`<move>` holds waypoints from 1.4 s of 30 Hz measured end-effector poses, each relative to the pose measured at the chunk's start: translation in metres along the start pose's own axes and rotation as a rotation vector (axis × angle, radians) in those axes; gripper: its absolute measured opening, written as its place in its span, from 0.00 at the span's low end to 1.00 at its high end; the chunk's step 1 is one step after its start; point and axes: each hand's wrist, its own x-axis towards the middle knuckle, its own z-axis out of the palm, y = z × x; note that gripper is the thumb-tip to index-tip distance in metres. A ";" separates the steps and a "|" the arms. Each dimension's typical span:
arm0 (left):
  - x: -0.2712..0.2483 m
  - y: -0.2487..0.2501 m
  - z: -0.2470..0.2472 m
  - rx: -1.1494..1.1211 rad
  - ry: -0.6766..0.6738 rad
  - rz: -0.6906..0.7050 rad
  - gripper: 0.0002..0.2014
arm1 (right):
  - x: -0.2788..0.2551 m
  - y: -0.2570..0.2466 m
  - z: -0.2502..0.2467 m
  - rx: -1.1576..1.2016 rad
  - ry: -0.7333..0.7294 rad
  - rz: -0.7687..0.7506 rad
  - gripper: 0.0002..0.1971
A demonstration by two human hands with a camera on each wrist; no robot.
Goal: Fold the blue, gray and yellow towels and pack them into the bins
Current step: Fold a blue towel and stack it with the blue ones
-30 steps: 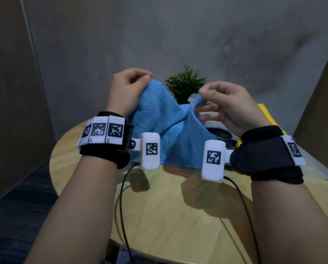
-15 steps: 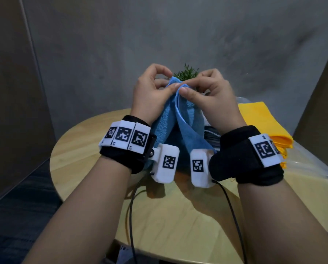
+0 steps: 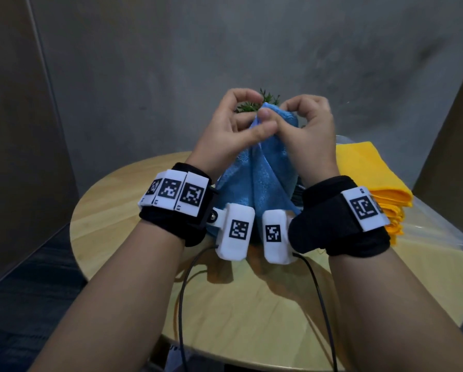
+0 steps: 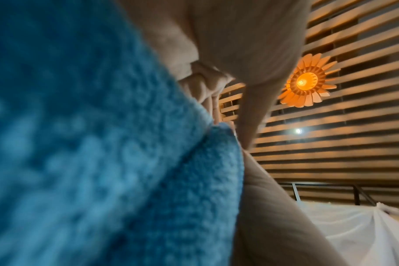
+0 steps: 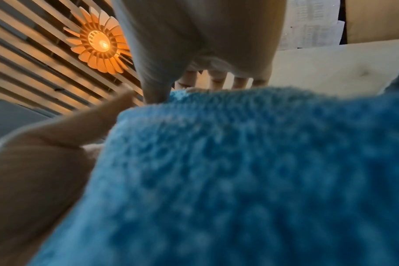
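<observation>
1. Blue towel [image 3: 262, 178] hung above the round wooden table [image 3: 133, 210], its top corners gathered between my two hands.
2. My left hand [image 3: 225, 130] pinched the towel's top edge, thumb against curled fingers.
3. My right hand [image 3: 308, 130] pinched the same edge, touching the left.
4. Yellow towels [image 3: 370, 173] lay folded in a clear bin [image 3: 439, 232] at the table's right edge.
5. Behind the towel, a green plant [image 3: 268, 99] showed.

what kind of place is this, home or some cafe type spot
Likely a cafe or lounge-style room, though I can't be sure: a small round wooden table, a petal-shaped pendant lamp under a slatted wood ceiling, and a little potted plant against a bare grey wall.
</observation>
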 end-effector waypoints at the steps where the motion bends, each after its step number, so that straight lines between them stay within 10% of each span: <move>1: 0.000 0.000 -0.003 0.027 -0.015 0.020 0.15 | 0.000 0.000 -0.001 0.001 -0.017 -0.002 0.13; 10: 0.005 0.017 -0.040 -0.101 0.154 0.252 0.19 | 0.003 0.021 -0.023 -0.205 -0.552 0.224 0.39; 17: 0.009 0.006 -0.073 0.184 0.329 0.133 0.20 | 0.011 0.020 -0.051 0.081 -0.260 0.069 0.07; 22: 0.009 -0.002 -0.073 0.365 0.179 0.041 0.28 | 0.014 0.018 -0.050 0.383 -0.097 0.053 0.07; 30: 0.009 -0.002 -0.063 0.449 0.080 0.108 0.21 | 0.013 0.017 -0.054 0.815 -0.350 0.134 0.16; 36: 0.009 -0.003 -0.073 0.521 0.260 0.065 0.17 | 0.008 0.026 -0.048 0.038 -0.434 0.102 0.16; 42: 0.008 -0.003 -0.074 0.520 0.214 0.029 0.22 | 0.007 0.025 -0.047 -0.070 -0.331 0.150 0.17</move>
